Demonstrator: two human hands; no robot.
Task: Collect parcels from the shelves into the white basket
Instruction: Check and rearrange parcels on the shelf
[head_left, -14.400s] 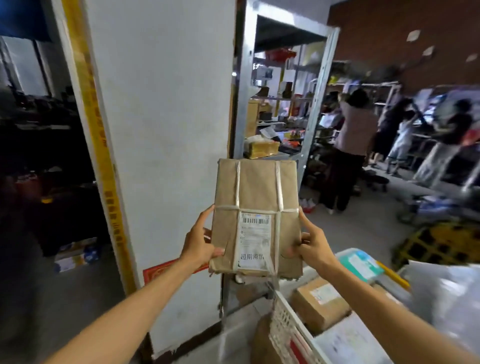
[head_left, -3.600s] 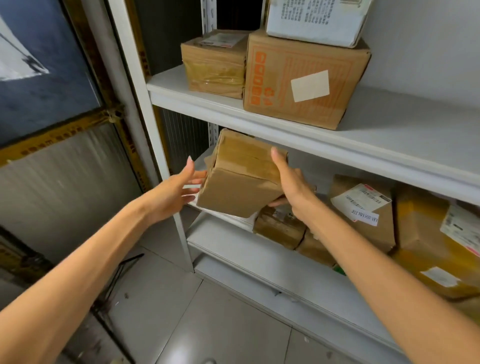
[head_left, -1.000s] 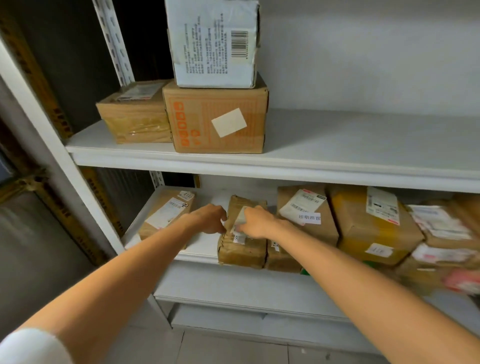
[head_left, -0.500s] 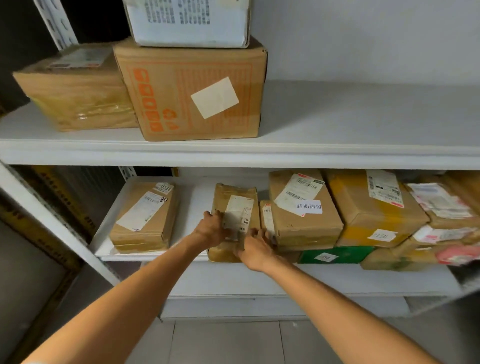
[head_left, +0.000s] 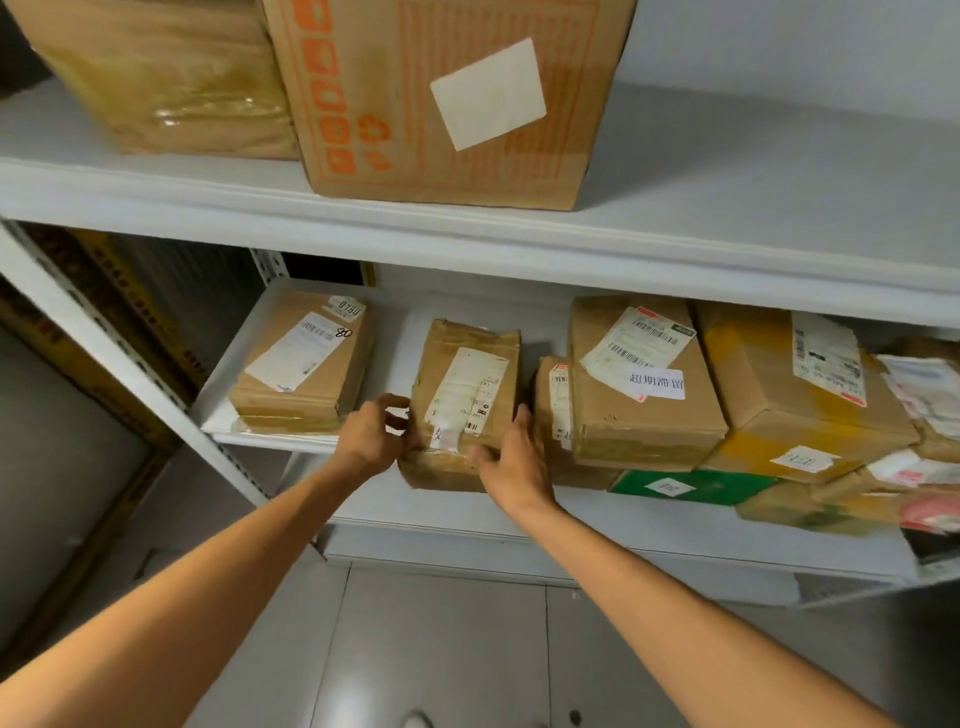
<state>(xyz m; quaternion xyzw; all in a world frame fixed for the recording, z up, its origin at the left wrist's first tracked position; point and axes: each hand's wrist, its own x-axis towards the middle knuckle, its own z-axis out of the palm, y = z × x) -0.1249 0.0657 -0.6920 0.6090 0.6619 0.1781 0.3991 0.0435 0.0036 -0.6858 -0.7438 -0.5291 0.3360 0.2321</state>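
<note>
Head view: the brown parcel (head_left: 467, 395) stood at the front of the lower shelf (head_left: 400, 332), to the right of a flat labelled box (head_left: 304, 364). The left grip (head_left: 371, 436) curled round its left edge; the right grip (head_left: 514, 457) clasped its right side.

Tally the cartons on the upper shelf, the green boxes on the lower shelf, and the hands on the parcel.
Upper-shelf cartons: 2
Green boxes: 1
Hands on the parcel: 2, left hand, right hand
Total: 5
</note>
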